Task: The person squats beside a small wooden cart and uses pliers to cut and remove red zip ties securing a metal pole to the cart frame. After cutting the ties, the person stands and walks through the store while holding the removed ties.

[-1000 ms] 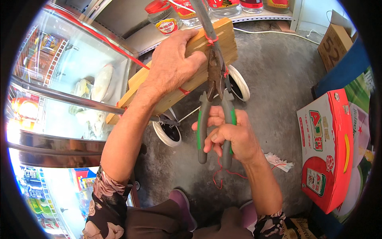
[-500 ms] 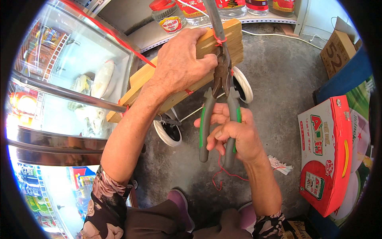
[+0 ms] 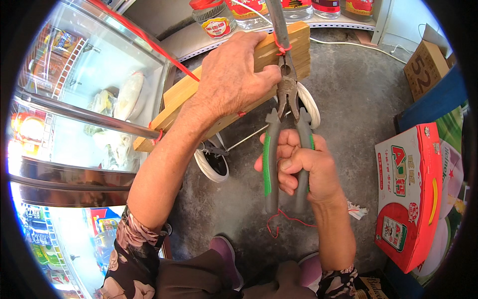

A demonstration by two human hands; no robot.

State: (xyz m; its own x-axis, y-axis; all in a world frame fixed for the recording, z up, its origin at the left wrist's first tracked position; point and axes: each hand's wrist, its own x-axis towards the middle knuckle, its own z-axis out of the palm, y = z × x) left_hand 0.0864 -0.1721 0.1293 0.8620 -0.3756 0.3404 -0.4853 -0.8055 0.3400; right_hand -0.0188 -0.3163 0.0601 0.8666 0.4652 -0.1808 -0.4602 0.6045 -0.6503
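"What does the right grip (image 3: 308, 167) have?"
"The pliers (image 3: 287, 89). It's grasping them by the grey-and-green handles, fingers curled into the space between, and the handles stand apart."
"How do they lie relative to that grip?"
"The handles run past its fingers, ends sticking out toward the person. The head is beyond the grip, its nose right by the red tie (image 3: 282, 50) on the metal tube (image 3: 277, 22). Whether the jaws bite the tie, I can't tell."
"And the left grip (image 3: 231, 74)?"
"Clasped over the wooden board (image 3: 300, 40), to the left of the pliers' head. Its thumb is at the head, touching or just beside it; I can't say which."
"What's lower down?"
"A white-rimmed wheel (image 3: 212, 167) below the board, and red string (image 3: 279, 219) on the floor (image 3: 358, 99)."
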